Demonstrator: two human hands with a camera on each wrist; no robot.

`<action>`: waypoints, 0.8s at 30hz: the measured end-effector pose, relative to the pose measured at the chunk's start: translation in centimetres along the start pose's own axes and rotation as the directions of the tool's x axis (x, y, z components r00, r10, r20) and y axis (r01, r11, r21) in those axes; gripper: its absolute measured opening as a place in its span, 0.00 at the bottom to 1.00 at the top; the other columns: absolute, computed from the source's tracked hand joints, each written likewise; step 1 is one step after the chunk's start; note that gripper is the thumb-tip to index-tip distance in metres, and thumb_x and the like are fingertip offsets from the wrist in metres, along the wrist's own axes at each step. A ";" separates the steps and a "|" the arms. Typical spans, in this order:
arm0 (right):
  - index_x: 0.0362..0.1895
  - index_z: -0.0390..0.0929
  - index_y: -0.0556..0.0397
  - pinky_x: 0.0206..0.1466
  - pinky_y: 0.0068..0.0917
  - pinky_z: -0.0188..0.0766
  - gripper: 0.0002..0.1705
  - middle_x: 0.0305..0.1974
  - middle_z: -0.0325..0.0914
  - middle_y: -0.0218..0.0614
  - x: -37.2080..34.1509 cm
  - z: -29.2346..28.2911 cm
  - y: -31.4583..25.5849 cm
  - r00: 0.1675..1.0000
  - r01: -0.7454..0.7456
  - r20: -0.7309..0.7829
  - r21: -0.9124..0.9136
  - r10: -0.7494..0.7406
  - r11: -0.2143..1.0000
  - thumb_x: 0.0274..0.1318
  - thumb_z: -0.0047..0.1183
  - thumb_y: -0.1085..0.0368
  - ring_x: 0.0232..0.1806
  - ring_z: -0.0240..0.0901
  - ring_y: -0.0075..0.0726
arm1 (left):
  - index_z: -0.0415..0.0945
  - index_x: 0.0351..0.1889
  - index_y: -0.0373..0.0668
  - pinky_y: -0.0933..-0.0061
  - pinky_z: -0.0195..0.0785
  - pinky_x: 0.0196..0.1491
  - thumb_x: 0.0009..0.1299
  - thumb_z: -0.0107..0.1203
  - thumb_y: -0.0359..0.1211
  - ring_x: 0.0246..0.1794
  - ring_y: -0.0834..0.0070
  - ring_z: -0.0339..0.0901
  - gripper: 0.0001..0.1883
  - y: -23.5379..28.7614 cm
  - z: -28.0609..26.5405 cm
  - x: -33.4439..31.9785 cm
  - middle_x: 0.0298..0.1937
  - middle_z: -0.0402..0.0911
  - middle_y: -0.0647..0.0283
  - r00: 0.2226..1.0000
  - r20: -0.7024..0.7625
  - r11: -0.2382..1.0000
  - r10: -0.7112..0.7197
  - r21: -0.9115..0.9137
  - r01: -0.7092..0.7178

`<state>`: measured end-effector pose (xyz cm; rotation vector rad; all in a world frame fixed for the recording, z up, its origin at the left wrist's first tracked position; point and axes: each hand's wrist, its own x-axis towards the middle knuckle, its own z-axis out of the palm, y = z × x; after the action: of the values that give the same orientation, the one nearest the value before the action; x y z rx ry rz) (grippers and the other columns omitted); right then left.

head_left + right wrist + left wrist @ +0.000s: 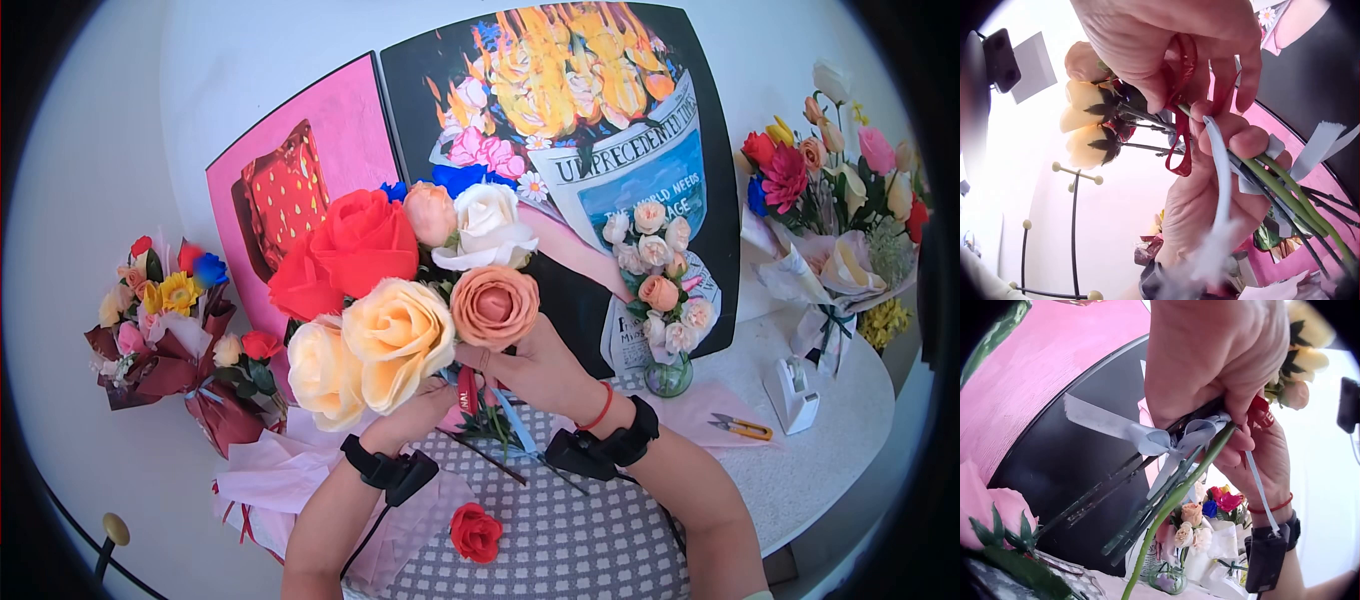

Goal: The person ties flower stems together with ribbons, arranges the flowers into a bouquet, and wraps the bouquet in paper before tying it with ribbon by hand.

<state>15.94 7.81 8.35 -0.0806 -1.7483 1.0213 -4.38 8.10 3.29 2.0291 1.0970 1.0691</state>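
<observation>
A bouquet of large roses, with a cream rose, a red rose and a white rose, stands in front of me. My left hand grips its stems below the blooms. A light blue ribbon is tied in a bow around the stems, one tail hanging loose. Close above the left fingers, my right hand holds a red ribbon with lettering, looped at the stems. In the right wrist view, the ribbon passes between the right thumb and fingers.
A loose red rose lies on the patterned cloth. Pink wrapping paper is at left, orange-handled snips and a white tape dispenser at right. A glass vase of roses stands behind; wrapped bouquets flank both sides.
</observation>
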 end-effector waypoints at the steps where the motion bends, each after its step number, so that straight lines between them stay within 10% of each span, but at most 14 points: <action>1: 0.37 0.76 0.58 0.20 0.15 0.58 0.09 0.18 0.71 0.26 0.1 0.0 0.0 1.000 -0.030 -0.005 -0.015 0.030 0.999 0.54 0.50 0.66 0.19 0.61 0.11 | 0.70 0.46 0.39 0.77 0.65 0.46 0.68 0.44 0.33 0.42 0.78 0.72 0.12 2.3 0.7 -0.1 0.42 0.76 0.64 0.986 0.162 0.969 -0.043 -0.235 0.081; 9: 0.36 0.70 0.58 0.15 0.12 0.60 0.09 0.25 0.72 0.27 0.1 -0.1 0.0 0.998 -0.069 0.001 -0.036 0.070 0.997 0.54 0.51 0.66 0.15 0.64 0.14 | 0.77 0.36 0.37 0.80 0.65 0.43 0.69 0.42 0.36 0.35 0.83 0.72 0.14 3.8 1.8 -0.7 0.33 0.78 0.67 0.981 0.062 0.951 -0.181 -0.242 0.191; 12: 0.38 0.76 0.57 0.16 0.15 0.57 0.10 0.14 0.69 0.24 0.1 -0.1 0.4 0.998 -0.023 -0.055 -0.002 0.023 1.000 0.55 0.49 0.65 0.14 0.59 0.11 | 0.76 0.35 0.40 0.78 0.65 0.43 0.65 0.46 0.34 0.34 0.80 0.73 0.10 2.5 0.8 -0.9 0.31 0.78 0.66 0.939 -0.007 0.934 -0.345 -0.105 0.343; 14: 0.39 0.75 0.60 0.21 0.15 0.64 0.12 0.19 0.73 0.28 0.3 -0.7 0.3 0.999 -0.025 0.039 0.018 0.024 1.000 0.54 0.50 0.65 0.19 0.66 0.14 | 0.73 0.39 0.38 0.81 0.63 0.43 0.67 0.43 0.30 0.39 0.79 0.71 0.09 -1.6 -1.0 -1.0 0.36 0.75 0.63 0.956 -0.176 0.900 -0.235 0.331 0.282; 17: 0.40 0.74 0.63 0.31 0.18 0.69 0.15 0.26 0.77 0.34 0.9 -1.9 0.8 0.993 0.109 -0.047 -0.032 -0.110 0.994 0.51 0.53 0.64 0.27 0.72 0.20 | 0.70 0.36 0.37 0.77 0.62 0.48 0.65 0.40 0.26 0.45 0.74 0.70 0.07 -3.9 -3.3 -0.9 0.41 0.74 0.58 0.976 -0.173 0.931 -0.130 0.317 0.180; 19: 0.37 0.76 0.62 0.36 0.22 0.70 0.16 0.29 0.78 0.37 1.0 -3.8 1.7 0.999 -0.028 -0.036 -0.137 0.023 0.990 0.46 0.57 0.62 0.30 0.74 0.24 | 0.66 0.33 0.37 0.70 0.61 0.51 0.64 0.39 0.25 0.49 0.67 0.70 0.04 2.7 -1.5 -0.8 0.44 0.74 0.54 0.998 -0.049 0.997 0.047 -0.053 -0.049; 24: 0.25 0.81 0.48 0.34 0.33 0.71 0.14 0.24 0.77 0.38 -0.3 -5.5 4.9 0.932 -0.154 0.101 -0.759 0.349 0.632 0.39 0.57 0.52 0.29 0.76 0.40 | 0.65 0.33 0.38 0.64 0.61 0.52 0.65 0.44 0.29 0.46 0.66 0.73 0.04 2.9 -3.3 -1.0 0.37 0.73 0.58 0.981 -0.173 0.969 0.085 -0.217 -0.122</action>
<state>18.54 14.03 5.34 -0.7814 -2.3424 0.4348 -6.43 6.25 6.81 1.8603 0.9079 1.3687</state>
